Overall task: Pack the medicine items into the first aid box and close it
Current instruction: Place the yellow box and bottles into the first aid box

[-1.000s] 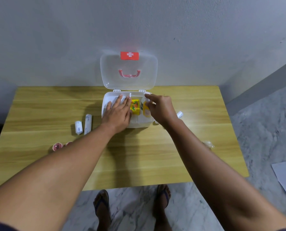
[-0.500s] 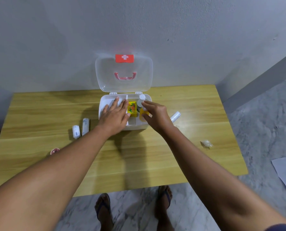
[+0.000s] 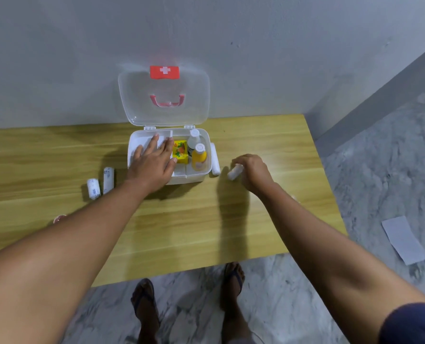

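The white first aid box (image 3: 194, 177) stands open on the wooden table (image 3: 194, 219), its clear lid (image 3: 164, 95) leaning against the wall. Inside are a yellow carton (image 3: 180, 151), a clear bottle (image 3: 193, 139) and a yellow bottle (image 3: 199, 157). My left hand (image 3: 152, 162) rests flat with straight fingers on the box's left side and its white tray. To the right of the box my right hand (image 3: 252, 171) holds a white bandage roll (image 3: 234, 173) just above the table. Another white roll (image 3: 215, 158) lies against the box's right wall.
Two white bandage rolls (image 3: 93, 188) (image 3: 108, 180) lie left of the box. A small pink-rimmed item (image 3: 59, 218) shows beside my left forearm. A sheet of paper (image 3: 403, 239) lies on the marble floor at the right. My feet stand below the table's front edge.
My right hand left the box, where the yellow bottle now stands, moved right and picked up a white roll. My left hand stayed on the box.
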